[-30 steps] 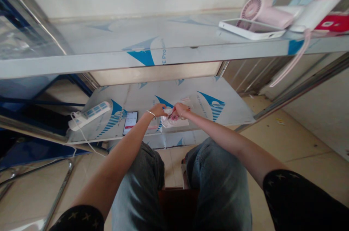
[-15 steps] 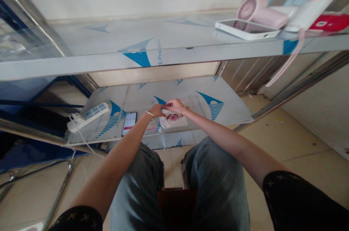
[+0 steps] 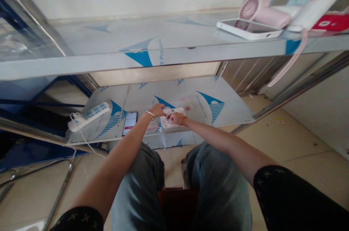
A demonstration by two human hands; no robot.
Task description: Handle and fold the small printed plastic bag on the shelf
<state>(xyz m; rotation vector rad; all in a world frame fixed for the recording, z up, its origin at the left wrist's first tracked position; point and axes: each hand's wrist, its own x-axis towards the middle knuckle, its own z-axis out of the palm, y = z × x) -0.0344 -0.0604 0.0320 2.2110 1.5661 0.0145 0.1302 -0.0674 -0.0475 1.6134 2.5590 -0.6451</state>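
Observation:
On the lower shelf sits a small white tray (image 3: 179,110) with dark pinkish bits in it, too small to make out. My left hand (image 3: 158,109), a bangle on its wrist, is at the tray's left edge. Its fingers are drawn together, and whatever they pinch is too small to name. Over the middle of the tray, my right hand (image 3: 177,118) has its fingers closed; what they grip is hidden. Just behind the tray lies a small clear packet (image 3: 187,104) with something reddish inside.
A phone (image 3: 130,123) and a white power strip (image 3: 89,116) with a cord lie left on the lower shelf (image 3: 234,109). The upper shelf (image 3: 103,54) overhangs it, carrying a pink handheld fan (image 3: 268,14), a white-edged phone (image 3: 247,29) and a hanging strap (image 3: 289,60).
My right hand has come away from the left and moved nearer me, down over the tray. The pink beads seen under it are now mostly covered. My left hand has barely moved.

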